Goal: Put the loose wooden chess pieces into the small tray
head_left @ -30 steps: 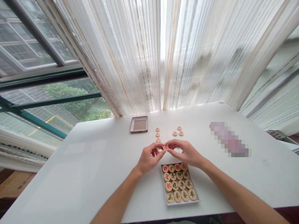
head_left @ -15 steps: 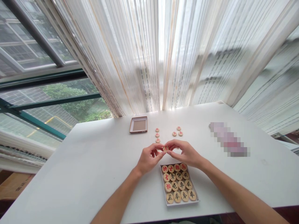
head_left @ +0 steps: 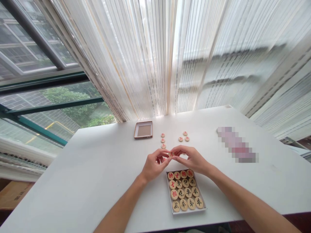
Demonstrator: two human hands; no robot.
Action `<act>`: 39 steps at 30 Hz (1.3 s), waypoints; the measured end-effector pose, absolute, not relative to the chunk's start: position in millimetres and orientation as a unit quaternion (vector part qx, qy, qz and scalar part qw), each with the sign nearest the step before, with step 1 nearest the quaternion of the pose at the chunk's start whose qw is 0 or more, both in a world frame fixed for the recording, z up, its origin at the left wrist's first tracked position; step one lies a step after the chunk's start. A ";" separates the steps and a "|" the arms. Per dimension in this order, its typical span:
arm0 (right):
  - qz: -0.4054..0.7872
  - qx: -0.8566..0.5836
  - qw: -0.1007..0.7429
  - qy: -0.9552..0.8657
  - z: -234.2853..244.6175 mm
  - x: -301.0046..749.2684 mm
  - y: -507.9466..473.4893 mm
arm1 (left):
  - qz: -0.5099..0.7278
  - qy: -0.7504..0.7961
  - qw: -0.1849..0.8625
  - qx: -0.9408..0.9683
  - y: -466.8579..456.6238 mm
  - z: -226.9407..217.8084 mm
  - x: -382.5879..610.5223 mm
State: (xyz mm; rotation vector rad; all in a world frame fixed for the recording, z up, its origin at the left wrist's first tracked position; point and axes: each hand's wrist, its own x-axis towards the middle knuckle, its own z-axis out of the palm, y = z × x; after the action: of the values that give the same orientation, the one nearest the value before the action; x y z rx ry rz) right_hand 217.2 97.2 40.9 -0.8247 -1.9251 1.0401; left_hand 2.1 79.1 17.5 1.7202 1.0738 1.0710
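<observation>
My left hand (head_left: 153,165) and my right hand (head_left: 191,159) meet above the white table (head_left: 85,171), both pinching one round wooden chess piece (head_left: 171,154) with a red mark between their fingertips. Just below my hands lies a shallow white box (head_left: 202,207) filled with several wooden chess pieces (head_left: 184,191) bearing red or black characters. Beyond my hands, three pieces in a column (head_left: 163,140) and three more in a cluster (head_left: 184,137) lie on the table.
A brown-rimmed box lid (head_left: 143,129) lies at the back of the table near the striped curtain (head_left: 170,58). A blurred-out object (head_left: 236,144) rests at the right. Windows stand to the left.
None in the hands or the piece; only the view shifts slightly and the curtain sways on the right.
</observation>
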 end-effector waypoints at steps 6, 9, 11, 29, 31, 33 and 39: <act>0.403 -0.323 0.396 -0.760 40.5 217.4 98.2 | 0.425 0.428 0.422 0.677 79.1 17.6 0.9; 0.408 -0.319 0.392 -0.760 41.7 217.7 98.3 | 0.422 0.429 0.428 0.674 78.8 17.9 1.2; 0.409 -0.323 0.388 -0.761 42.8 218.1 98.1 | 0.420 0.431 0.427 0.675 78.7 18.0 1.5; 0.434 -0.338 0.378 -0.745 41.8 218.1 97.5 | 0.420 0.428 0.417 0.683 76.9 21.2 2.7; 0.437 -0.337 0.377 -0.744 41.3 218.5 97.5 | 0.420 0.429 0.412 0.686 77.2 20.1 2.4; 0.438 -0.338 0.376 -0.743 41.5 218.4 97.3 | 0.422 0.429 0.403 0.689 77.5 19.6 2.4; 0.438 -0.344 0.378 -0.739 42.2 215.4 97.0 | 0.420 0.425 0.379 0.707 77.5 21.3 3.5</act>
State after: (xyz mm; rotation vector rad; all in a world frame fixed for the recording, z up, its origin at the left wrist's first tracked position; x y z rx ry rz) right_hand 215.4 97.0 42.2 -0.8799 -1.8900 1.1207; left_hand 3.5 77.5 21.3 1.8060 1.0857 1.0741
